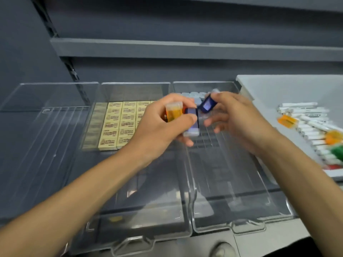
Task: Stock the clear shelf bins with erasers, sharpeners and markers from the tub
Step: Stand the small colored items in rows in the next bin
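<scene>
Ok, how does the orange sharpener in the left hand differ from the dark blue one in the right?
Colour: the orange sharpener is see-through orange, the dark blue sharpener deep blue. Pose: orange stands roughly upright, blue is tilted. Grip: orange shares the left hand with a pale purple sharpener; blue sits in the right hand. Both are small, boxy and held above the clear bins.

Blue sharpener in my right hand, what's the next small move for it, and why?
Probably set the blue sharpener down from the right hand at the back of the right bin, beside what look like pale sharpeners already lined up there. The hand is above that bin, and the middle bin holds erasers.
</scene>
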### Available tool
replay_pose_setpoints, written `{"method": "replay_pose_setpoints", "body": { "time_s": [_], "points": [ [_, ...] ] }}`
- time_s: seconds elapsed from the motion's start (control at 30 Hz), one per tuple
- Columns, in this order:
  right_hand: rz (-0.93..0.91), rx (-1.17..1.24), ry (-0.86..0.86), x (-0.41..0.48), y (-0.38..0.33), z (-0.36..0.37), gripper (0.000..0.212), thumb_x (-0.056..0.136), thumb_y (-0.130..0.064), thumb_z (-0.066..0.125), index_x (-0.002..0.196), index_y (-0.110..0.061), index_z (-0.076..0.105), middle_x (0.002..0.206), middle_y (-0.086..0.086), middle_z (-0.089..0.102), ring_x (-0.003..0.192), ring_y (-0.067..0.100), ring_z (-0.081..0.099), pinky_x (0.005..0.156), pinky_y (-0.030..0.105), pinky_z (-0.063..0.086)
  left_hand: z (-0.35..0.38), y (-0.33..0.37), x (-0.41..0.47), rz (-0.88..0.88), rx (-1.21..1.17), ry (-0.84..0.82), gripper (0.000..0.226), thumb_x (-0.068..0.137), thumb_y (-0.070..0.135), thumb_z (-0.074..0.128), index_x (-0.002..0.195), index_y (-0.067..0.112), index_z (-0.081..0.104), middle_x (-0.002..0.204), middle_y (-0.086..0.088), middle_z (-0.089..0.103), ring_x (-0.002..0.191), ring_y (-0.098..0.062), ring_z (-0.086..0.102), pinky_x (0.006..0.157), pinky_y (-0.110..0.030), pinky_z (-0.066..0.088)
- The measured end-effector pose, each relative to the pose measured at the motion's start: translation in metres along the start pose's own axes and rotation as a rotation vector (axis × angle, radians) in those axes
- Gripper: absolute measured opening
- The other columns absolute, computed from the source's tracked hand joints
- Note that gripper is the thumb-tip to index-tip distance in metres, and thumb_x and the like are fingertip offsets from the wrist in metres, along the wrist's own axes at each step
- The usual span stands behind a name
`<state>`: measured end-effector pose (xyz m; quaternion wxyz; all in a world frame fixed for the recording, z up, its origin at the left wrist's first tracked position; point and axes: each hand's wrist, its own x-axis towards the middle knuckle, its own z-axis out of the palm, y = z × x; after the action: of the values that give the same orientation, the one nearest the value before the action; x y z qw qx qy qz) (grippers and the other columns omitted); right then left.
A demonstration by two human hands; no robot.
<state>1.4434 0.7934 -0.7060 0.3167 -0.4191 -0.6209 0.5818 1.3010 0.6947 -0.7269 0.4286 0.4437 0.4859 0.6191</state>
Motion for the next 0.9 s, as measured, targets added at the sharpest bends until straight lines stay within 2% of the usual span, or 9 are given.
{"method": "replay_pose_setpoints", "body": {
  "time_s": [0.1, 0.2, 0.3, 0.4, 0.53, 0.7, 0.8, 0.83, 0.9],
  "points": [
    [0.057, -0.061, 0.109, -0.001, 0.008, -0.012, 0.022, 0.097, -0.024, 0.035, 0.085, -0.014, 0.051, 0.059, 0.003, 0.049, 0.039, 0.012, 0.038, 0.036, 0.019, 0.027, 0.004, 0.005, 0.015, 0.025, -0.012, 0.077, 0.014, 0.079, 0.013, 0.067, 0.091, 0.017, 0.07, 0.113, -0.02, 0.062, 0.075, -0.025, 0.061, 0.058, -0.033, 0.057],
    [0.111, 0.054, 0.0, -0.005, 0.017, -0.018, 0.029, 0.094, -0.031, 0.029, 0.074, -0.018, 0.045, 0.056, 0.002, 0.032, 0.041, 0.012, 0.019, 0.036, 0.02, 0.016, 0.005, 0.001, 0.016, 0.015, 0.03, 0.066, 0.012, 0.083, 0.009, 0.069, 0.095, 0.013, 0.069, 0.108, -0.026, 0.058, 0.073, -0.027, 0.059, 0.057, -0.034, 0.058],
    [0.135, 0.178, -0.08, -0.003, 0.024, -0.013, 0.023, 0.092, -0.03, 0.034, 0.073, -0.021, 0.043, 0.053, -0.002, 0.03, 0.041, 0.01, 0.015, 0.037, 0.02, 0.012, 0.008, -0.001, 0.018, 0.016, 0.13, 0.008, 0.014, 0.089, -0.001, 0.064, 0.095, 0.011, 0.068, 0.102, -0.023, 0.058, 0.069, -0.027, 0.059, 0.056, -0.036, 0.06],
    [0.136, 0.116, 0.012, 0.012, 0.033, -0.006, 0.015, 0.09, -0.014, 0.041, 0.079, -0.021, 0.048, 0.061, -0.001, 0.038, 0.045, 0.01, 0.025, 0.04, 0.022, 0.02, 0.011, 0.0, 0.027, 0.01, 0.142, 0.04, 0.013, 0.09, 0.001, 0.063, 0.097, 0.011, 0.068, 0.08, -0.017, 0.057, 0.065, -0.018, 0.059, 0.058, -0.038, 0.06],
    [0.158, 0.041, 0.166, 0.032, 0.048, -0.009, 0.013, 0.098, -0.005, 0.046, 0.104, -0.012, 0.056, 0.083, 0.005, 0.054, 0.065, 0.014, 0.052, 0.059, 0.024, 0.049, 0.013, 0.0, 0.039, 0.009, 0.16, 0.122, 0.014, 0.09, 0.004, 0.064, 0.093, 0.017, 0.068, 0.073, 0.0, 0.059, 0.066, -0.012, 0.061, 0.061, -0.04, 0.061],
    [0.144, -0.069, 0.243, 0.052, 0.066, -0.007, 0.017, 0.098, -0.014, 0.053, 0.114, -0.011, 0.06, 0.095, -0.001, 0.066, 0.086, 0.011, 0.058, 0.078, 0.024, 0.047, 0.009, -0.004, 0.048, 0.038, 0.201, 0.132, 0.012, 0.089, 0.002, 0.065, 0.094, 0.013, 0.067, 0.065, 0.006, 0.055, 0.064, -0.008, 0.058, 0.058, -0.033, 0.061],
    [0.059, -0.038, 0.259, 0.063, 0.07, -0.002, 0.019, 0.096, -0.009, 0.057, 0.113, -0.009, 0.066, 0.101, 0.001, 0.07, 0.088, 0.01, 0.063, 0.076, 0.016, 0.05, 0.012, -0.011, 0.058, 0.046, 0.192, 0.142, 0.014, 0.087, 0.002, 0.066, 0.09, 0.016, 0.067, 0.067, 0.004, 0.055, 0.068, -0.01, 0.061, 0.06, -0.034, 0.061],
    [0.037, -0.024, 0.278, 0.068, 0.07, -0.002, 0.02, 0.095, -0.008, 0.058, 0.113, -0.008, 0.067, 0.103, 0.004, 0.071, 0.091, 0.014, 0.066, 0.08, 0.018, 0.053, 0.014, -0.012, 0.061, 0.05, 0.191, 0.144, 0.014, 0.087, 0.002, 0.066, 0.09, 0.016, 0.067, 0.068, 0.005, 0.057, 0.07, -0.01, 0.063, 0.061, -0.034, 0.061],
    [0.024, -0.025, 0.323, 0.077, 0.07, -0.003, 0.021, 0.094, -0.009, 0.06, 0.113, -0.007, 0.067, 0.106, 0.016, 0.071, 0.1, 0.029, 0.067, 0.093, 0.034, 0.054, 0.016, -0.015, 0.065, 0.061, 0.198, 0.155, 0.015, 0.086, 0.002, 0.066, 0.091, 0.016, 0.067, 0.07, 0.004, 0.059, 0.071, -0.011, 0.065, 0.061, -0.033, 0.061]
  ]
}}
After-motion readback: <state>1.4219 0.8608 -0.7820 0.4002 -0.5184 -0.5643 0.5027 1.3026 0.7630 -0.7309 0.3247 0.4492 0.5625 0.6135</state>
